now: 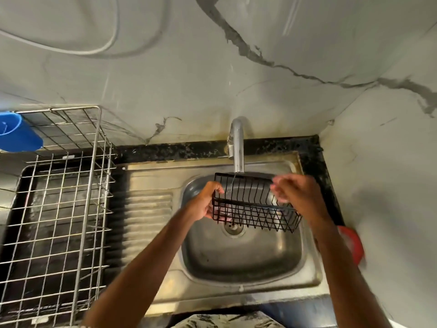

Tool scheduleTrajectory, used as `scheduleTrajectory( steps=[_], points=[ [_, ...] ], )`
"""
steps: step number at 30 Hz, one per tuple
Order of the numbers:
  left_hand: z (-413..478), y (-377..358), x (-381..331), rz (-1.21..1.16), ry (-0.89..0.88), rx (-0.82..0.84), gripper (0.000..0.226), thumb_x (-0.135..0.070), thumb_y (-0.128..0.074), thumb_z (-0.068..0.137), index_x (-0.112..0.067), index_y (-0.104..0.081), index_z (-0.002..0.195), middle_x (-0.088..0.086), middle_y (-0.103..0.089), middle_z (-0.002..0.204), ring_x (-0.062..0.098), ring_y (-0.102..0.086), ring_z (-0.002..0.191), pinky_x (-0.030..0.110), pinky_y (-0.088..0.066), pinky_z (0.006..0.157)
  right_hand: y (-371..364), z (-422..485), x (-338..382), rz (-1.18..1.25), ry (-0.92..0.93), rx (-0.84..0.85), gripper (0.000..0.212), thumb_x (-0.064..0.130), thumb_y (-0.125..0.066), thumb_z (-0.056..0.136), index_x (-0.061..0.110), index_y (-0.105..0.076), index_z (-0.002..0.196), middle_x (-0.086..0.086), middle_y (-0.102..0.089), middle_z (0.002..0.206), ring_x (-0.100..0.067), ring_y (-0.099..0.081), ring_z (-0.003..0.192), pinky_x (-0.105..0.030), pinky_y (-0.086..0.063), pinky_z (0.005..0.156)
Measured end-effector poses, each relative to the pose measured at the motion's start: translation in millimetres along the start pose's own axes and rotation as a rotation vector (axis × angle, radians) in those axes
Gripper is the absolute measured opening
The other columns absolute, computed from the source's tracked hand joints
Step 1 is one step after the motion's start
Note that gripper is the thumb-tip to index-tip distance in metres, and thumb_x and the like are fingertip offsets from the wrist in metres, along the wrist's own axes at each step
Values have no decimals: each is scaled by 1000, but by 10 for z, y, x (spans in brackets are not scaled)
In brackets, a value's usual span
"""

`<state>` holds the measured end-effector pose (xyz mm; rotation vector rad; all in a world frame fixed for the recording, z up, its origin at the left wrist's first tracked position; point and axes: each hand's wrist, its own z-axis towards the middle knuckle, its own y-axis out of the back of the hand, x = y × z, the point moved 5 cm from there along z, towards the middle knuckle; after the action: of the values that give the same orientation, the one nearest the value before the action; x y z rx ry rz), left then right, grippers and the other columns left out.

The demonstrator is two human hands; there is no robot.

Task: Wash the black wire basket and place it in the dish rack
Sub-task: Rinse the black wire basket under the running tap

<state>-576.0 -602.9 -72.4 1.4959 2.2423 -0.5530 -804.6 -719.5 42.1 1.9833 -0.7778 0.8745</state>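
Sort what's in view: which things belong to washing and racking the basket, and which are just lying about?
Part of the job:
black wire basket
left hand, with a grip on the basket's left end
right hand, blurred, at its right end
tap
sink
dish rack

Just lying about:
blue cup
red object by the sink
white hose on the wall

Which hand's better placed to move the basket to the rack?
Left. The left hand grips the black wire basket by its left end, and the dish rack stands on that side. The right hand is blurred at the other end, grip unclear.
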Motion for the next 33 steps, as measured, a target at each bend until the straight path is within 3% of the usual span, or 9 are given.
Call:
scheduleTrajectory(
  steps=[4, 7, 14, 18, 22, 24, 27, 29, 33],
  points=[
    [-43, -64, -81, 65, 37, 67, 35, -44, -53, 91, -13, -57, 108, 21, -69, 107, 39, -69, 95, 46, -64, 71, -671, 582, 112, 11, -131, 451, 20, 9, -62, 97, 1, -73, 112, -10, -76, 109, -24, -73, 105, -39, -57, 96],
    [-45, -96, -140, 68, 75, 96, 53, -48, -55, 86, -9, -56, 122, 24, -70, 115, 39, -69, 97, 45, -64, 69, -1110, 788, 59, -101, -157, 612, 18, 4, -63, 94, 0, -74, 108, -14, -75, 111, -23, -72, 106, -38, -57, 98],
    [-13, -44, -208, 173, 77, 24, 50, -35, -55, 93, -10, -47, 136, 11, -56, 105, 30, -62, 96, 46, -60, 80, -1334, 1014, -114, -92, -205, 584, 22, 15, -56, 102, 2, -70, 114, -10, -78, 103, -19, -75, 98, -36, -59, 92],
    [27, -81, -198, 284, 58, 15, 38, -40, -57, 92, -17, -51, 122, 12, -42, 131, 27, -59, 97, 45, -58, 87, -1344, 948, -117, -185, -205, 562, 16, 8, -55, 99, 3, -71, 102, -2, -75, 86, -2, -73, 78, -14, -54, 65],
    [117, -53, -189, 356, 53, 33, 45, -57, -65, 67, -32, -59, 104, 12, -46, 141, 36, -61, 113, 57, -58, 94, -1253, 966, -318, 119, -272, 508, 26, -11, -46, 92, 2, -69, 97, -14, -77, 100, -24, -75, 97, -35, -59, 89],
    [179, -10, -173, 334, 57, 30, 61, -61, -67, 55, -31, -59, 108, 17, -54, 136, 40, -65, 112, 58, -59, 91, -1259, 987, -486, 44, -285, 551, 27, -7, -50, 93, 2, -72, 106, -13, -77, 105, -25, -74, 101, -38, -58, 93],
    [98, 59, -255, 244, 42, -29, 72, -53, -71, 52, -23, -58, 115, 23, -62, 124, 43, -71, 101, 60, -62, 80, -1282, 955, -608, -188, -303, 530, 27, -7, -48, 94, 2, -73, 103, -8, -76, 101, -8, -73, 77, -23, -60, 70],
    [35, 86, -321, 203, 20, -47, 56, -43, -70, 67, -18, -59, 115, 24, -64, 120, 44, -73, 99, 63, -62, 77, -1331, 970, -512, -213, -252, 518, 23, -5, -50, 96, 3, -71, 97, -8, -73, 97, -3, -65, 60, -16, -51, 53],
    [-77, 56, -405, 251, 25, -65, 51, -39, -66, 76, -19, -62, 123, 12, -53, 127, 38, -66, 102, 57, -63, 78, -1434, 1049, -197, 74, -170, 541, 21, 7, -58, 98, -6, -65, 114, -18, -74, 102, -20, -74, 86, -24, -60, 72]
  ],
)
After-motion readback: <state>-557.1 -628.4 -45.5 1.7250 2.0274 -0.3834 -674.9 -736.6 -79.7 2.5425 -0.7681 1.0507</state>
